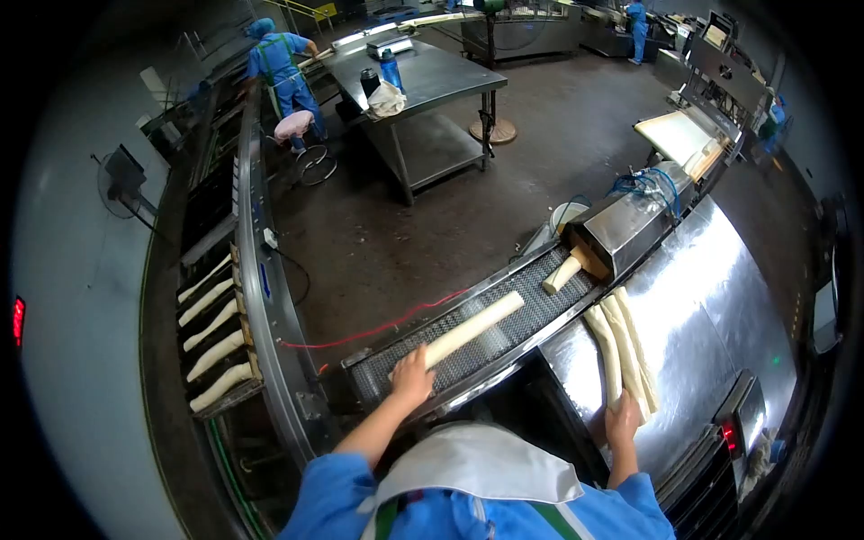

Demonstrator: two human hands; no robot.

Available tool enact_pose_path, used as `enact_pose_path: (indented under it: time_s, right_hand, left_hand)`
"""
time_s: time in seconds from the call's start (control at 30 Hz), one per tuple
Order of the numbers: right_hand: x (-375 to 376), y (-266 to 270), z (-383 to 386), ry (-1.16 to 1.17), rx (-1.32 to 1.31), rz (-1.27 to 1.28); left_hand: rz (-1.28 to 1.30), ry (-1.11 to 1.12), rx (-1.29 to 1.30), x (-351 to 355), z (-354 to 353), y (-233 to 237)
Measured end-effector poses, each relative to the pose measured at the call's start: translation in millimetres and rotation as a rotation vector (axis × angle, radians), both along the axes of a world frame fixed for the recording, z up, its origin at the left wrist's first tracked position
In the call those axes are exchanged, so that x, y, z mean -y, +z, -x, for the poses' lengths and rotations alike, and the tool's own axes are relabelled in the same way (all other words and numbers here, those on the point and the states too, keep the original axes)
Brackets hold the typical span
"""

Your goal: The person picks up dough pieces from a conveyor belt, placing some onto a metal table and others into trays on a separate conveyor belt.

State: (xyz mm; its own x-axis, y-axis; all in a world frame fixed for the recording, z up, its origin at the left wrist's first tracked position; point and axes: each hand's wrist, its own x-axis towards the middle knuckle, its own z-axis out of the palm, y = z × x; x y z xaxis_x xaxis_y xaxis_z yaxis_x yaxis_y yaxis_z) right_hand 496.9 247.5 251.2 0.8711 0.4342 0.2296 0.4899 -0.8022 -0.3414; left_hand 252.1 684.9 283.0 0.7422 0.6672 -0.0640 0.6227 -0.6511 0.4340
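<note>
Dough log [475, 328], pale yel., approx. straight

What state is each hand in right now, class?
Left hand: closed on the near end of the dough roll.
Right hand: curled at the near ends of the dough strips; grip cannot be told.

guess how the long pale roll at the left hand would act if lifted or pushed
Probably floppy: the similar pale strips on the steel table bend, so the long pale roll may sag. Its rounded shape suggests it could roll if pushed, though the textured belt might grip it.
</note>
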Motion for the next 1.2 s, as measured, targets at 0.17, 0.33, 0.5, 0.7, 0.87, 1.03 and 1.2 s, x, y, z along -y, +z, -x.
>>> enact_pose_path:
  time_s: [0.17, 0.33, 0.5, 0.7, 0.87, 1.03, 1.2]
  right_hand:
    - [-15.9, 24.5, -24.3, -0.052, 0.051, 0.172]
    - [-12.4, 34.6, -76.4, -0.284, -0.163, 0.356]
    - [-25.1, 66.1, -84.0, -0.454, -0.311, 0.405]
    - [-34.9, 40.4, -48.1, -0.668, -0.309, 0.295]
    - [-33.7, 56.8, 11.0, -0.273, -0.115, 0.315]
    - [-27.7, 66.9, 24.1, -0.07, -0.127, 0.367]
    - [-36.6, 82.2, -12.2, -0.062, -0.286, 0.524]
  left_hand:
    - [-0.037, 0.083, 0.013, -4.3, 30.4, -0.4]
    - [0.003, -0.006, 0.045, 0.5, 37.1, 13.6]
    - [0.021, -0.023, 0.057, 3.1, 61.8, 26.3]
    - [-0.015, 0.12, 0.015, 5.5, 108.3, 24.8]
    - [-0.017, 0.24, 0.036, 4.2, 132.2, 23.7]
    - [0.298, 0.38, 0.12, -9.1, 154.2, 9.6]
    - [1.157, 0.585, 0.397, -27.0, 164.3, 7.6]
